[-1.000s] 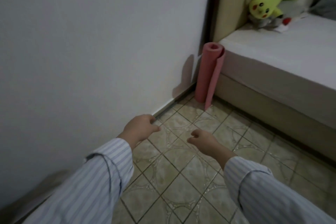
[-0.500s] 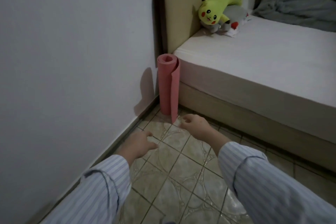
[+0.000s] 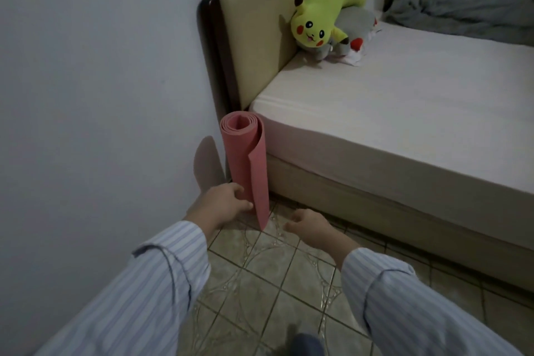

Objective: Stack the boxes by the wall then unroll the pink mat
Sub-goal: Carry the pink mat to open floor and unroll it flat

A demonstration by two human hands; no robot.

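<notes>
Head view: the pink mat [image 3: 245,159] is seen rolled and upright in the corner between wall [image 3: 101,95] and bed [image 3: 390,124]. The left hand [image 3: 222,202] is curled against its base, grip not yet closed; the right hand [image 3: 309,224] is spread just beside it. No boxes are visible; unrolling is judged unstarted

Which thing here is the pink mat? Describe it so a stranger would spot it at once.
Start at the bed with its beige headboard against the wall. In the corner where the headboard end meets the wall, the pink mat stands upright on the tiled floor, with the left hand at its base. It is the only rolled, pink thing, with a loose flap hanging down its front.
</notes>
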